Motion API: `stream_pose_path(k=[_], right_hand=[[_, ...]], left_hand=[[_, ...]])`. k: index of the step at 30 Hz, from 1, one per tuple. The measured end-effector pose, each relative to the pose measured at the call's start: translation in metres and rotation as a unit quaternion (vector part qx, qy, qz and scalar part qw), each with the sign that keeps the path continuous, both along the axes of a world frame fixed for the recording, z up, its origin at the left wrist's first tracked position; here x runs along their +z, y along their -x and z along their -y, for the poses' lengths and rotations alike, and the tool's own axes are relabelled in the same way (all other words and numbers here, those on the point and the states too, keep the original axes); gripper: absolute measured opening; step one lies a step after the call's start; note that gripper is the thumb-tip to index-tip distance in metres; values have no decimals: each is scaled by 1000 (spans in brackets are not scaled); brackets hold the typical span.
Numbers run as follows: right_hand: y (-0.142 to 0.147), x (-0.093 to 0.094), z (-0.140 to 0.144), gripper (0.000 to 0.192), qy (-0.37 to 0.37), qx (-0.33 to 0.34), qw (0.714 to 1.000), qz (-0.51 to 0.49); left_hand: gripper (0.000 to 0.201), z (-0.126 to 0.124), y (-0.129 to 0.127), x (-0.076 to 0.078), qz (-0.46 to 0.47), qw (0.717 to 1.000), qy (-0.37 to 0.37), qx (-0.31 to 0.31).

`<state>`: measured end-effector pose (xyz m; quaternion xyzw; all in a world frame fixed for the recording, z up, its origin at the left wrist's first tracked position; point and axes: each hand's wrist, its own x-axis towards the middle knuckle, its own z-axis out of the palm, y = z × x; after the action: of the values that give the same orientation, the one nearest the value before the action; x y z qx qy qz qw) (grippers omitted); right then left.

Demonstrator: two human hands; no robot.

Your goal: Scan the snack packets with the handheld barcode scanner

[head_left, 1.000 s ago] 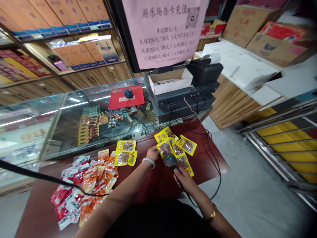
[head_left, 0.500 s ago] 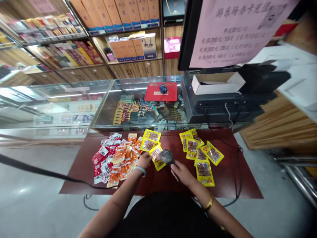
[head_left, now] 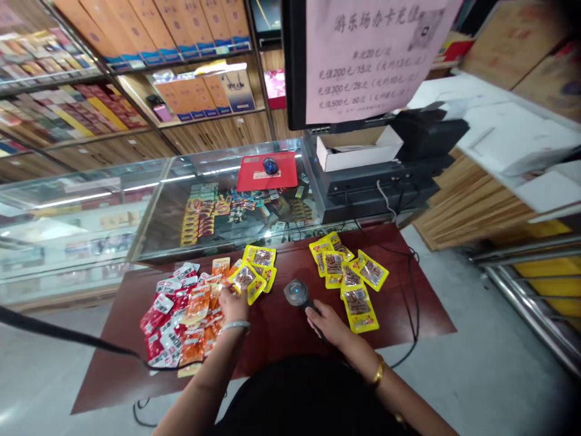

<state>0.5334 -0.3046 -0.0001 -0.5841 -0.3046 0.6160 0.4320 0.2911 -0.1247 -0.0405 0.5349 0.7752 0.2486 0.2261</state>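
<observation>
Two bare hands reach into the lower centre: the right hand [head_left: 327, 324] is wrapped around the scanner [head_left: 296, 293]; the left hand [head_left: 235, 307], left of centre, has its fingers at a yellow packet [head_left: 246, 277], though whether they pinch it I cannot tell. Letting that packet settle flat, scanner held clear, should work best. Its lettering is too small to read. Beyond, upper right of centre, a pink sheet [head_left: 363, 69] reads "充值500元/60次".

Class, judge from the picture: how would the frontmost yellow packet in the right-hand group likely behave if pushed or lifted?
The yellow packet probably feels light, since it looks thin and flat. Its glossy surface might let it slide easily on the shiny table. Lying flat, it seems unlikely to roll.
</observation>
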Motion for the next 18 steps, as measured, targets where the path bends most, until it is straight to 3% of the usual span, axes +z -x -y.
stream_pose_path(k=[2, 4, 6, 9, 11, 14, 18], right_hand=[[-8, -1, 6, 50, 10, -20, 1000, 0], [-18, -2, 13, 51, 18, -40, 999, -5], [-27, -4, 21, 53, 25, -66, 997, -8], [-41, -9, 35, 56, 36, -114, 993, -13], [-48, -11, 44, 56, 46, -143, 988, -18], [-58, -11, 54, 57, 63, -175, 982, -28], [-65, -8, 59, 57, 80, -196, 976, -45]], left_hand=[[31, 5, -35, -5, 57, 992, 38, -102], [27, 12, -80, -12, 164, 961, 117, -192], [29, 19, -126, -19, 248, 920, 201, -229], [34, 29, -184, -26, 293, 873, 307, -242], [33, 33, -210, -28, 298, 860, 338, -240], [27, 34, -232, -26, 242, 869, 343, -263], [13, 33, -241, -17, 87, 882, 268, -379]])
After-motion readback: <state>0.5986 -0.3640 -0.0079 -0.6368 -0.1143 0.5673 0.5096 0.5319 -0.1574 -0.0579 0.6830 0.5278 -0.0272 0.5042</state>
